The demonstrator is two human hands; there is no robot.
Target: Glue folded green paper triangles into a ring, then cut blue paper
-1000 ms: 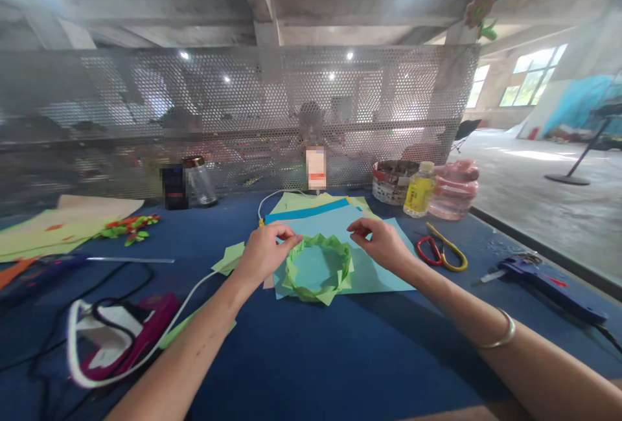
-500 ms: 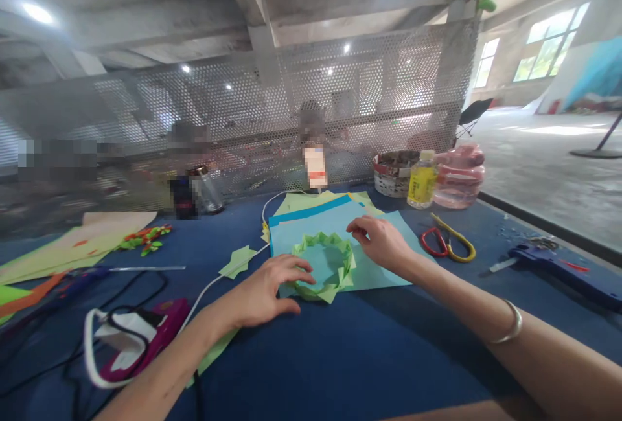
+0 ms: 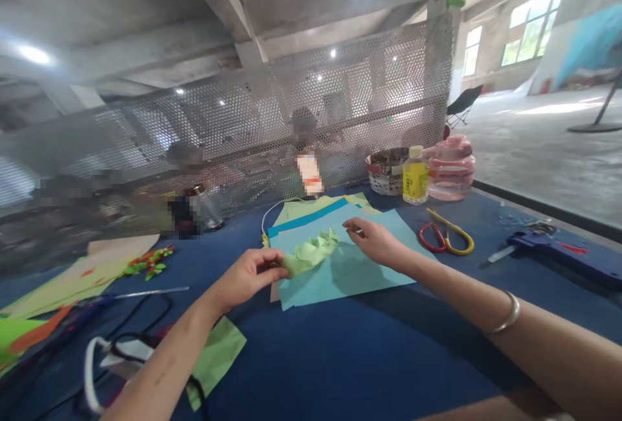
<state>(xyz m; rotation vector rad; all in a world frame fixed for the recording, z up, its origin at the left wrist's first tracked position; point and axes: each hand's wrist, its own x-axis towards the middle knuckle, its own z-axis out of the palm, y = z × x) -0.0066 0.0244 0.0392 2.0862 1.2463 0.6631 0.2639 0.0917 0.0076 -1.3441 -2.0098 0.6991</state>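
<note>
My left hand (image 3: 249, 273) pinches the near edge of a folded light-green paper ring (image 3: 311, 251) and lifts it off the light-blue paper sheet (image 3: 350, 269), so the ring shows edge-on. My right hand (image 3: 376, 241) hovers just right of the ring above the sheet, fingers loosely curled with thumb and forefinger close together; nothing shows between them. A silver bangle (image 3: 505, 314) circles my right wrist.
Red-and-yellow scissors (image 3: 444, 238) and a blue glue gun (image 3: 558, 249) lie to the right. At the back stand a yellow bottle (image 3: 415, 176), a pink container (image 3: 451, 167) and a basket (image 3: 386, 171). Green paper (image 3: 216, 356), cables and paper scraps lie left. A perforated metal screen (image 3: 243, 129) borders the table.
My left hand moved off the table, gripped the ring's near edge and tilted it up from lying flat. The camera view swung left and tilted.
</note>
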